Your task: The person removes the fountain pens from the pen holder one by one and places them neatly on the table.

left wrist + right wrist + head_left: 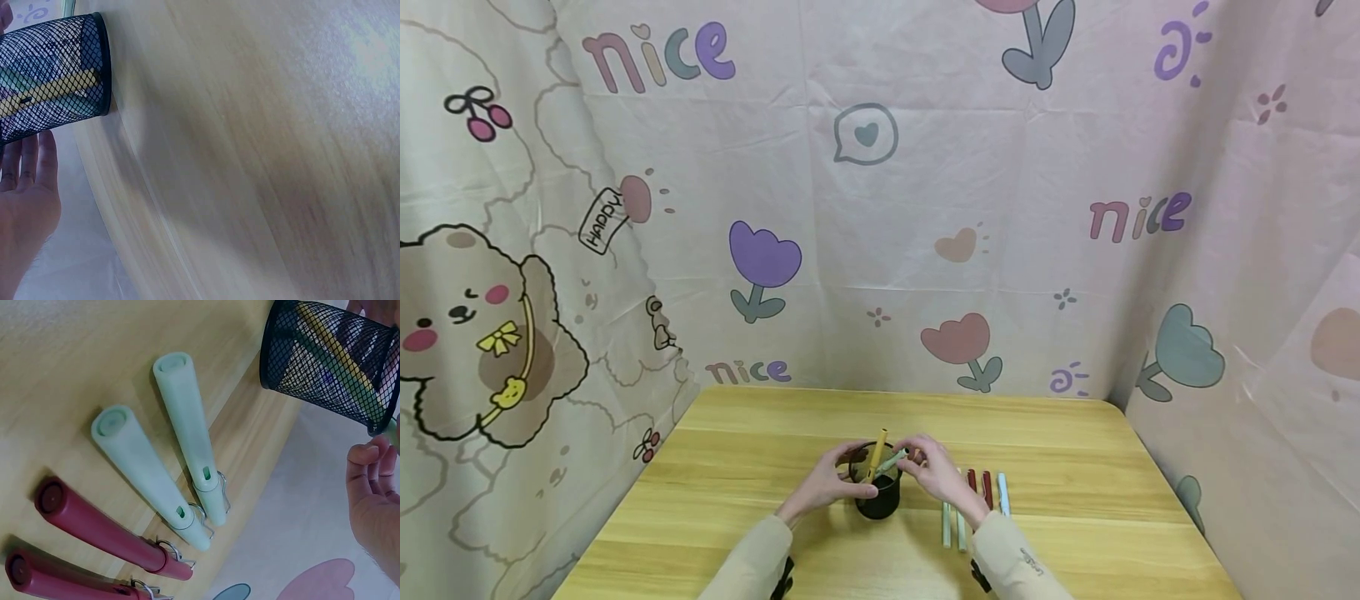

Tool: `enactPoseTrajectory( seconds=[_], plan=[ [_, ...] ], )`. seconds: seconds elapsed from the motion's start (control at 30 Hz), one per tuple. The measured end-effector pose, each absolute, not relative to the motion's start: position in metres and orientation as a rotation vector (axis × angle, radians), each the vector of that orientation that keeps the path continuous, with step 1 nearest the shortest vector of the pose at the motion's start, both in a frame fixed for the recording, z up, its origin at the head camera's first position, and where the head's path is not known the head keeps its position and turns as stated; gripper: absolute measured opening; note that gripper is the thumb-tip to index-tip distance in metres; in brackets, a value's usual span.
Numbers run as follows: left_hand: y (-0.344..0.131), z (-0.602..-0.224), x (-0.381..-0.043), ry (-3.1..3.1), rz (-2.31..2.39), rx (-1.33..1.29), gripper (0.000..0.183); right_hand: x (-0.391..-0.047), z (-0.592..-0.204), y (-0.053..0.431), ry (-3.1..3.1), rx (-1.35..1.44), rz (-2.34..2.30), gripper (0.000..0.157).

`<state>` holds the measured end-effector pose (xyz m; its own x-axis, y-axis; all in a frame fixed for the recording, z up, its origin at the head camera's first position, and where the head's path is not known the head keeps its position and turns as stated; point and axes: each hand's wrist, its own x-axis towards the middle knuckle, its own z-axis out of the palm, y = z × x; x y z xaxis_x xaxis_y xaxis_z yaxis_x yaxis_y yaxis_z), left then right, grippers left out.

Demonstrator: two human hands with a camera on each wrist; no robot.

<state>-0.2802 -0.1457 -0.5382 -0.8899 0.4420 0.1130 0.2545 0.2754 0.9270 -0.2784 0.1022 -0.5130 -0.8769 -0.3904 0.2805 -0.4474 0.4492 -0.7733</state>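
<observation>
A black mesh pen holder [877, 505] stands on the wooden table, and my left hand [826, 485] holds it by the upper side, thumb across the front. A yellow pen [877, 451] leans inside with its end above the rim. My right hand [934, 469] pinches the upper end of a light green pen [891, 461], which slants down into the holder. Through the mesh in the right wrist view, the green pen's barrel [350, 387] runs beside the yellow one.
Right of the holder, two light green pens [184, 419], two dark red pens [106, 526] and a pale blue pen [1003, 493] lie side by side, partly under my right forearm in the head view. A printed curtain [880, 250] hangs behind the table [760, 433].
</observation>
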Motion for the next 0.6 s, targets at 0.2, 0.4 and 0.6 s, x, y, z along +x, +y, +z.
enactPoseTrajectory(
  seconds=[0.2,0.4,0.6],
  plan=[
    [-0.1459,-0.5383,-0.2803,2.377,1.668,0.646,0.079,-0.2761,-0.5112,0.0994,-2.605,0.740,1.384,0.017],
    [-0.1457,-0.5377,-0.2797,2.375,1.672,0.630,0.080,-0.2740,-0.5116,0.0999,-2.541,0.733,1.386,0.018],
    [-0.1460,-0.5379,-0.2798,2.375,1.670,0.624,0.079,-0.2713,-0.5110,0.1016,-2.494,0.714,1.404,0.018]
  ],
)
